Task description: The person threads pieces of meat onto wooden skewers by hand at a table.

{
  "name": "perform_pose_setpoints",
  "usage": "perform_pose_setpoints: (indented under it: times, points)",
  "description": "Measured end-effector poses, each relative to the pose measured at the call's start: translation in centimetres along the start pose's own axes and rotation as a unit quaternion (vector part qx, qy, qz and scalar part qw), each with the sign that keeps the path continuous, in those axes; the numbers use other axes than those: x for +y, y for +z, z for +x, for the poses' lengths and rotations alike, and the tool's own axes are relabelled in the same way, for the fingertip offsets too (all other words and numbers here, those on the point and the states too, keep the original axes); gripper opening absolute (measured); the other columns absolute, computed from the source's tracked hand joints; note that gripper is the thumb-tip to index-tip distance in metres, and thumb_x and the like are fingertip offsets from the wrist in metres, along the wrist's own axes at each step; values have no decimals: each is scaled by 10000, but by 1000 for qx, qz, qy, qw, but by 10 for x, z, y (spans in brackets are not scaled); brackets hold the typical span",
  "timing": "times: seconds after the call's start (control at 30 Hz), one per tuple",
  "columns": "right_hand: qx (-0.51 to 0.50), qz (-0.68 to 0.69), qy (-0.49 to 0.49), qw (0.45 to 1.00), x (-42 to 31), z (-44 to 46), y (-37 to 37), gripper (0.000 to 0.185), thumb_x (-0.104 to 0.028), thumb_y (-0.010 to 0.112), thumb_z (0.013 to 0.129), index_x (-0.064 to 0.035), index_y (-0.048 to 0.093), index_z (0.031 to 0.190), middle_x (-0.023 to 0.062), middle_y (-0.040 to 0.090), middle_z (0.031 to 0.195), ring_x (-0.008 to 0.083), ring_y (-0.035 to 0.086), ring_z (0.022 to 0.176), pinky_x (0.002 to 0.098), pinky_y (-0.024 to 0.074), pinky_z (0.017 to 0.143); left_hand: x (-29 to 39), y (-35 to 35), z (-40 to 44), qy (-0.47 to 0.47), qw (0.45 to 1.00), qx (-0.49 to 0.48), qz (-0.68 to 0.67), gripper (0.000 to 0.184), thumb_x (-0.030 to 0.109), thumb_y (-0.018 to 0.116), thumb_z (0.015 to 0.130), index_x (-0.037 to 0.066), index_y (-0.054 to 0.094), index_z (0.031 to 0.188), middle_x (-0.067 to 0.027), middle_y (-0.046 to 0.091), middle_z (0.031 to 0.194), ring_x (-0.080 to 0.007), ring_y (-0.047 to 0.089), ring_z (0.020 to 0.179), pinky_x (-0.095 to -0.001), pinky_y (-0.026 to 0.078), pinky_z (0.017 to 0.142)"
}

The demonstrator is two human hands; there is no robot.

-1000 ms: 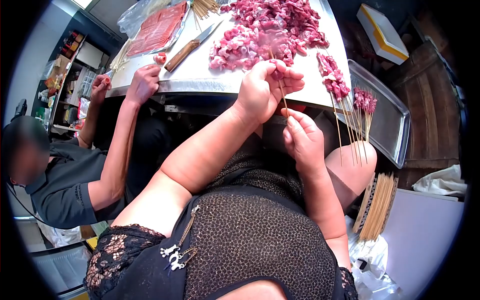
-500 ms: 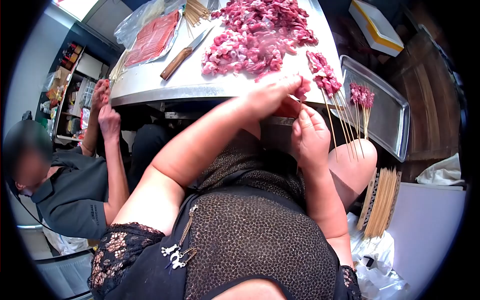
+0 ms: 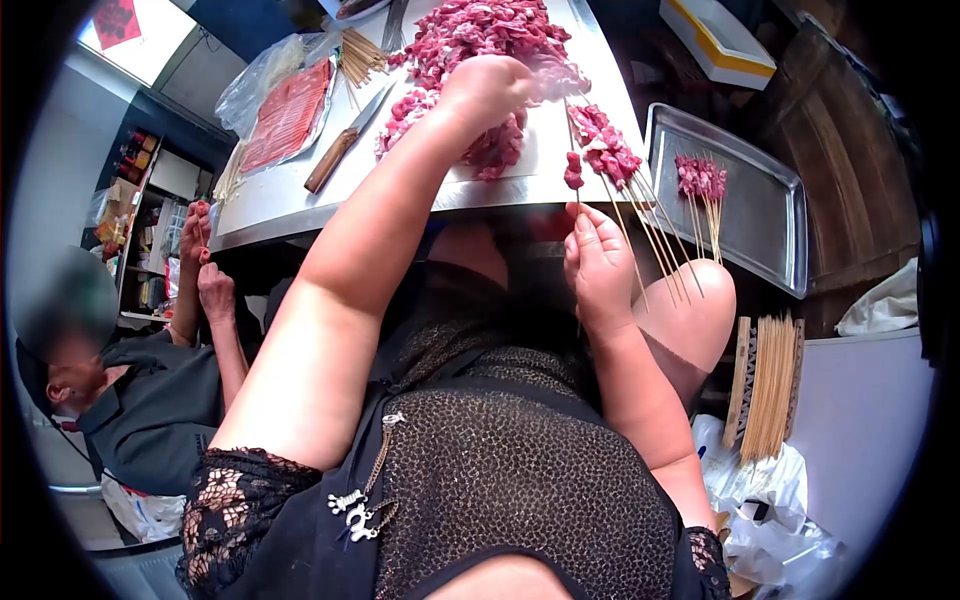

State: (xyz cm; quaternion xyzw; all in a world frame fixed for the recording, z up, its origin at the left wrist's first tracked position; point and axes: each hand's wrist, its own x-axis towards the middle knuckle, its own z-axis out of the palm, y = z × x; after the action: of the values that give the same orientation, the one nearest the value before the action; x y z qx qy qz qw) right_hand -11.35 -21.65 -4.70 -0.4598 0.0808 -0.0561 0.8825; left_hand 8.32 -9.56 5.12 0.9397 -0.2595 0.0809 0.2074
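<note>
My right hand point(image 3: 600, 262) pinches a thin bamboo skewer point(image 3: 577, 197), held upright at the table's front edge. Small meat pieces point(image 3: 573, 170) are threaded on it above my fingers. My left hand point(image 3: 488, 88) is stretched out over the heap of cut raw meat point(image 3: 490, 30) on the white table; its fingers are smeared by motion, so what they hold is unclear. Just right of the held skewer, several loaded meat skewers point(image 3: 606, 142) lie together, their bare ends jutting over the edge toward my knee.
A knife point(image 3: 335, 160) and a pack of red strips point(image 3: 290, 115) lie on the table's left. On the right, a metal tray point(image 3: 725, 115) bears more skewers point(image 3: 702, 178). Bare skewers point(image 3: 768, 385) fill a holder below it. A co-worker point(image 3: 150, 390) sits at left.
My left hand has left the skewer tip and moved up and left to the meat heap. Meat formerly at its fingers now sits on the skewer in my right hand. The view has shifted slightly.
</note>
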Motion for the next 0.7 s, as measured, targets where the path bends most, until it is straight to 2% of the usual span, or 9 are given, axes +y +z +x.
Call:
perform_pose_setpoints:
  times: [0.03,0.07,0.13,0.17,0.27,0.4,0.53,0.6,0.7]
  points:
    - [2,-14,8,1000,-2,-2,2,216,-157,492,961,-10,569,1099,-50,481,652,1,381,523,144,299,453,-7,-4,-8,0,992,51,-112,233,239,627,854,59,686,990,-99,688,912,-151,650,798,-300,504,710]
    - [-2,-14,9,1000,-1,-2,3,216,-157,492,961,-10,569,1099,-50,481,652,1,381,523,144,299,453,-10,-9,-15,-64,961,29,-269,231,190,603,886,13,659,1024,-107,677,936,-132,637,803,-271,522,691]
    - [-21,-51,30,998,2,-2,3,217,-160,497,959,-8,578,1092,-50,484,651,4,383,524,145,303,460,-9,-16,-37,-128,829,40,-543,227,153,577,901,-16,619,1047,-136,668,946,-156,645,813,-272,551,709]
    - [-28,-66,29,997,4,-2,3,222,-158,506,954,-4,586,1093,-51,485,649,5,390,529,146,308,466,-14,-18,-46,-139,784,17,-605,223,129,566,901,-36,587,1050,-162,659,934,-184,652,825,-293,570,742]
    - [-52,-84,30,995,10,-2,7,226,-151,509,951,-1,589,1100,-52,485,648,8,394,530,152,314,471,-21,-10,-65,-171,726,41,-665,218,66,505,910,-24,505,1108,-199,627,1016,-225,657,868,-308,572,752]
    - [-65,-114,29,991,19,-1,7,228,-142,511,948,3,591,1105,-54,486,648,10,399,532,155,320,474,-24,-3,-77,-167,695,20,-699,245,77,501,918,-29,490,1138,-193,615,1048,-250,638,944,-327,553,803]
    - [-53,-138,21,989,24,0,7,222,-134,517,943,3,601,1096,-57,492,647,11,412,539,159,336,486,-20,-1,-80,-183,700,20,-690,247,101,505,930,-38,499,1134,-193,613,1053,-258,636,952,-336,549,811]
    - [-51,-156,18,986,24,-1,7,222,-132,520,941,3,604,1096,-58,493,647,10,417,543,159,340,491,-22,2,-81,-180,731,15,-658,248,127,513,936,-45,508,1114,-200,607,1063,-266,633,957,-339,546,815]
    - [-49,-165,1,985,22,-4,7,220,-127,530,935,5,611,1091,-57,501,653,10,423,548,160,347,497,-28,-1,-80,-197,695,37,-691,252,122,456,959,-48,482,1142,-204,597,1087,-286,627,977,-369,542,842]
